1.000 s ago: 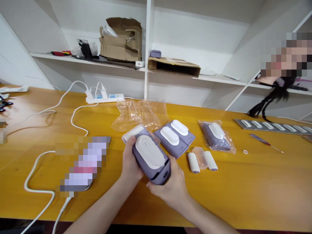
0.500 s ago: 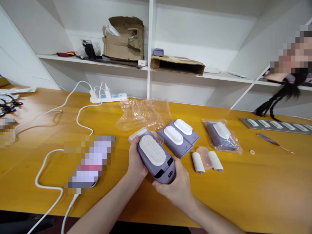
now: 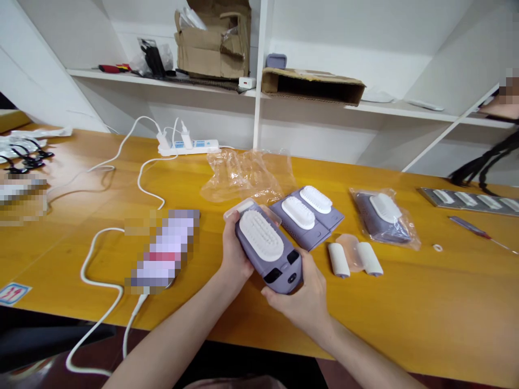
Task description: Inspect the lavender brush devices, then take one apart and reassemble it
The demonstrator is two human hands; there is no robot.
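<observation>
Device [image 3: 284, 263], purple w/ a white brush pad [image 3: 260, 235] on top, is held just above the worktop [image 3: 405, 313] by the middle of its near edge. It slants from far-left to near-right. L hand [image 3: 233, 258] grips its left flank, fingers curled under the body, closed firmly on it. R hand [image 3: 305, 302] cups the near end from below, fingers [image 3: 271, 294] shut round the end w/ the dark window & button. Both forearms cross the near edge.

Left of the hands lies a pixelated item [image 3: 162, 248]. A white cable [image 3: 95, 281] loops from it toward the near-left corner, where a sticker [image 3: 12, 292] sits. Just behind the device is a clear tray [image 3: 240, 207], partly hidden by it.

Right of the tray, 2 more units [image 3: 306, 216] lie side by side, touching, pads up. Just beside them toward the right edge are 2 white rollers [image 3: 338, 260] w/ a pinkish clear cap [image 3: 349, 249] btwn them. Further right comes a bagged unit [image 3: 385, 217], then a small white ring [image 3: 437, 248] & a screwdriver [image 3: 470, 227]. A dark strip of white parts [image 3: 470, 199] lies near the far-right corner.

Behind the units are empty clear bags [image 3: 247, 175]. A power strip [image 3: 188, 146] sits at the far edge w/ plugs in it.

Beyond the worktop, a white shelf [image 3: 121, 75] carries a torn carton [image 3: 213, 38], a flat carton [image 3: 312, 86], a small purple box [image 3: 276, 60] & a white charger [image 3: 246, 82].
</observation>
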